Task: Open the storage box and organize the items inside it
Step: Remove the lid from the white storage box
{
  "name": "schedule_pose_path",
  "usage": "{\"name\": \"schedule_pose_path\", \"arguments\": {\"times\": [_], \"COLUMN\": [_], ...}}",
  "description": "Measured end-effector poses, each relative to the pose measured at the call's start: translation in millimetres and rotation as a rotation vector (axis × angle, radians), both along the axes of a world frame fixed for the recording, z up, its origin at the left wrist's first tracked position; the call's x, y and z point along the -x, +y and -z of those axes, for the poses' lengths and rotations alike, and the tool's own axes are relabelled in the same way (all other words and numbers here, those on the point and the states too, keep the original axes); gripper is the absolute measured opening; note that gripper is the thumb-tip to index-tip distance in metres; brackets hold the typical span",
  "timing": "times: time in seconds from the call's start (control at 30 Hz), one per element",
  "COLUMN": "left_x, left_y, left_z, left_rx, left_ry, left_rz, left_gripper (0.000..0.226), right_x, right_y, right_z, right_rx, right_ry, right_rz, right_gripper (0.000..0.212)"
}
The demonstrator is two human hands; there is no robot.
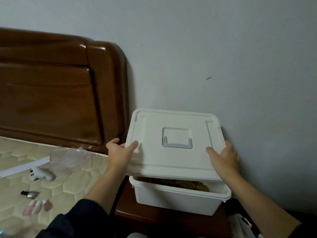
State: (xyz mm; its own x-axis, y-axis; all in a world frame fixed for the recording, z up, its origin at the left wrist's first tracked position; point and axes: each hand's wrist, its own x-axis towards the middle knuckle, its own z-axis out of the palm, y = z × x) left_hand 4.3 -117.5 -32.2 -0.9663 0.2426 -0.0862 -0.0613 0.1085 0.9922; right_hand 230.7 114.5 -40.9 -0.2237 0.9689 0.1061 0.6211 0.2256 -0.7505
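Both the left hand (120,152) and right hand (226,158) grip the lid (171,152), lifted off the storage box (180,201); its brownish contents (180,183), seemingly knitted, remain unsorted.

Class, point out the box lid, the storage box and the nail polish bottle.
box lid (175,160): head view, flat top in front of the handle.
storage box (176,200): head view, front wall.
nail polish bottle (30,194): head view, its body, lying on the mattress.

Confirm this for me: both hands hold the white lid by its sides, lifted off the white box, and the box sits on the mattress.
Not quite. The head view shows the box on a brown wooden nightstand beside the bed, not on the mattress. The rest holds: the left hand and right hand hold the white lid by its sides, lifted off the box.
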Motion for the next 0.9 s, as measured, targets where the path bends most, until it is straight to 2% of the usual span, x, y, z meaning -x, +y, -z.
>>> {"name": "schedule_pose_path", "arguments": {"times": [0.07, 0.17, 0.2, 0.3, 0.4, 0.47, 0.5, 0.6, 0.67, 0.73, 0.8, 0.87, 0.9], "left_x": [12, 24, 27, 33, 33, 28, 24, 12, 8, 3, -2, -11, -15], "left_y": [-28, -82, -102, -168, -233, -267, -281, -316, -335, -357, -372, -391, -401], "left_z": [-10, -23, -29, -45, -58, -68, -73, -84, -82, -77, -69, -59, -54], "left_rx": [-0.006, -0.023, -0.051, -0.140, -0.225, -0.242, -0.210, 0.046, 0.416, 0.763, 0.895, 0.970, 0.998], "left_ry": [-0.066, -0.070, -0.067, -0.034, 0.049, 0.218, 0.324, 0.594, 0.734, 0.900, 1.029, 1.063, 1.060], "left_rz": [0.054, 0.104, 0.095, 0.051, -0.147, -0.318, -0.384, -0.502, -0.588, -0.664, -0.634, -0.613, -0.605], "left_gripper": [0.082, 0.041, 0.034, 0.029, 0.024, 0.019, 0.020, 0.023, 0.010, 0.015, 0.015, 0.011, 0.009], "right_x": [15, 50, 64, 111, 160, 188, 198, 210, 209, 210, 213, 220, 223], "right_y": [-13, -40, -50, -89, -143, -190, -217, -299, -342, -378, -403, -428, -440], "right_z": [-6, -17, -20, -30, -36, -42, -49, -77, -98, -115, -127, -129, -126], "right_rx": [-0.012, -0.048, -0.050, -0.036, -0.036, -0.009, 0.104, 0.691, 0.926, 1.095, 1.208, 1.229, 1.191], "right_ry": [0.003, 0.018, 0.032, 0.082, 0.125, 0.190, 0.251, 0.473, 0.574, 0.666, 0.734, 0.679, 0.643], "right_rz": [-0.068, -0.180, -0.223, -0.369, -0.603, -0.782, -0.888, -1.198, -1.391, -1.529, -1.488, -1.278, -1.188], "right_gripper": [0.083, 0.080, 0.080, 0.082, 0.084, 0.083, 0.083, 0.091, 0.090, 0.081, 0.078, 0.075, 0.065]}}
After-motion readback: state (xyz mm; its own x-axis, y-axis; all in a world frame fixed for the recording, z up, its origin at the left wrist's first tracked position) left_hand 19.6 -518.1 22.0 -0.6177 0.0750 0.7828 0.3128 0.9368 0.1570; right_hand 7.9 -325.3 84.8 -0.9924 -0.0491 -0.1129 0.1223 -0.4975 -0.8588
